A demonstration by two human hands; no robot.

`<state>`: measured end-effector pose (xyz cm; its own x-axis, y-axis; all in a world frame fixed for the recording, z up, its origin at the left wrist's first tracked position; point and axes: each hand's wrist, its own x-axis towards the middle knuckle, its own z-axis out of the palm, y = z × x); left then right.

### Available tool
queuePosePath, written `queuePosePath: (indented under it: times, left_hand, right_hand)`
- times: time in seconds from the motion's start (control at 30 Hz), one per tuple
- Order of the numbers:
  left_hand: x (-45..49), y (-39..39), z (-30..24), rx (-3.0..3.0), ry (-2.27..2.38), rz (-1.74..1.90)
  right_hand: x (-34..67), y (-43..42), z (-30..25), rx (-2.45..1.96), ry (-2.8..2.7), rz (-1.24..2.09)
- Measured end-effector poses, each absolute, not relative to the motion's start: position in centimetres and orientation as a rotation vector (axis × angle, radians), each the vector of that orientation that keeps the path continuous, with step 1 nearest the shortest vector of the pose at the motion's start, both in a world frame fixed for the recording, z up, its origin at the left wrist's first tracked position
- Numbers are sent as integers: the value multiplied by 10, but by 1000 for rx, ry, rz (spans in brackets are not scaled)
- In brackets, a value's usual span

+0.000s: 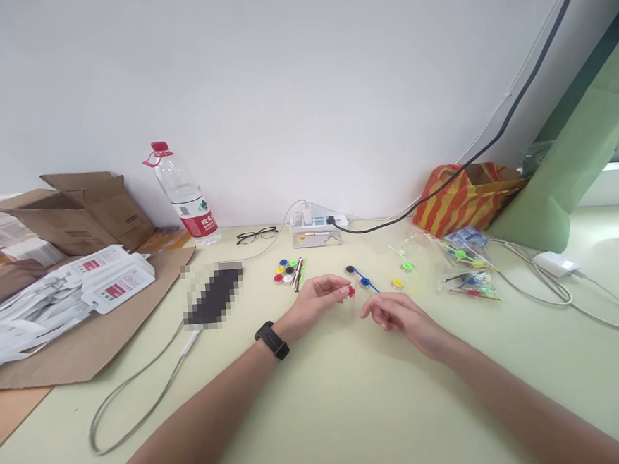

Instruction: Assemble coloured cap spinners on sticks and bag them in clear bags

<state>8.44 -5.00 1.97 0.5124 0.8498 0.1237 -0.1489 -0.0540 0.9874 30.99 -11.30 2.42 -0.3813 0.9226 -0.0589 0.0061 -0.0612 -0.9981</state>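
Note:
My left hand [322,298], a black watch [272,340] on its wrist, pinches a small red plastic piece [351,291] between thumb and fingertips. Just to the right, my right hand [397,314] is closed with its fingers curled together; whether anything is in them is hidden. Beyond my hands lie a black disc [349,269] and a blue disc [365,282] with a blue stick [373,287]. A yellow disc [398,283] and a green disc [406,266] lie farther right. To the left sits a cluster of coloured discs [289,270] beside several thin sticks [298,272].
Bagged coloured parts [465,263] and a white charger [555,263] lie at right, near a striped bag [461,200]. A power strip [316,221], glasses [257,235] and a water bottle [188,198] stand along the wall. Another person's hand [10,278] is left, by white tags [116,277].

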Motion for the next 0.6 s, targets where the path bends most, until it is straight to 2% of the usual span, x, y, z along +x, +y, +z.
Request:
queuePosePath:
  times: [0.6]
  left_hand:
    - [85, -50, 20, 1372, 644, 885]
  right_hand:
    - [306, -112, 21, -1060, -1464, 1528]
